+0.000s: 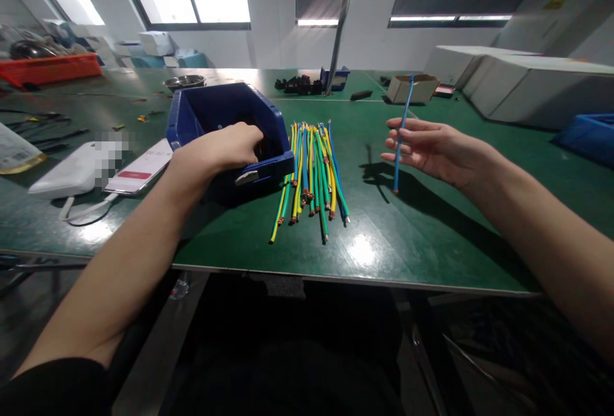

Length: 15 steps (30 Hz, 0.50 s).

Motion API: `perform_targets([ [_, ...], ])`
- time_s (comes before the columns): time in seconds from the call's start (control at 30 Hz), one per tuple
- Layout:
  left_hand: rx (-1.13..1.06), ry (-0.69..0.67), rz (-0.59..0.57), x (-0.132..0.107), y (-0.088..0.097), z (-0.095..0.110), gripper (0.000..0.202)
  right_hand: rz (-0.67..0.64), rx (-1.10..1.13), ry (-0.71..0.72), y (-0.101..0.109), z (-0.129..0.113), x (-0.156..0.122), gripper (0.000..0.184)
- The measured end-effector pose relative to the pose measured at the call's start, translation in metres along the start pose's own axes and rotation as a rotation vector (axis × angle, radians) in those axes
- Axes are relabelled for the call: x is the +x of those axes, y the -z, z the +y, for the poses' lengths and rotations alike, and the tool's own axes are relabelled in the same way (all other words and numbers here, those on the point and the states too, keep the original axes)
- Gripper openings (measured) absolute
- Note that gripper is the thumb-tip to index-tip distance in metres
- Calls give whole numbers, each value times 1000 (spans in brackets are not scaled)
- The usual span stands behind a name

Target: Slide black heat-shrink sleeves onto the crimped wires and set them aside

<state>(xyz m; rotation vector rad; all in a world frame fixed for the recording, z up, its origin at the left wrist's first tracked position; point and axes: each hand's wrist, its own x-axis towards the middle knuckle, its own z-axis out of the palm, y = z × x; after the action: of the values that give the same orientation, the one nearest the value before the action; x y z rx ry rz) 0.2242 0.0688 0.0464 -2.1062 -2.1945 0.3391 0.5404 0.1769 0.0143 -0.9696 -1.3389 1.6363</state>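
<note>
My left hand (237, 145) reaches over the front wall into a dark blue plastic bin (281, 163). Its fingertips are hidden inside, so what they touch does not show. At the right, my right hand (422, 147) is raised above the table, its thumb and fingers closed on a blue wire (398, 153) that stands nearly upright. The lower end of that wire shows bare copper. Between the hands lies a bundle of cut wires (311, 169), green, yellow and blue, several with bare copper or silvery ends.
A phone (139, 169) and a white power bank (71, 173) joined by a cable lie left of the bin. Behind are a metal bowl (185, 81), black parts (300, 86) and a small cardboard box (413, 91). White boxes (537, 89) stand at the right.
</note>
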Motion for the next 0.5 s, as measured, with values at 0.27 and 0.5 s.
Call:
perform_targets([
  [0.27,30,-15,-9,0,0,-2,42,-38,-67,34,-9,0,-5,28],
  [0.5,10,-12,-13,-4,2,1,37,-42,-134,175,-6,1,-4,10],
])
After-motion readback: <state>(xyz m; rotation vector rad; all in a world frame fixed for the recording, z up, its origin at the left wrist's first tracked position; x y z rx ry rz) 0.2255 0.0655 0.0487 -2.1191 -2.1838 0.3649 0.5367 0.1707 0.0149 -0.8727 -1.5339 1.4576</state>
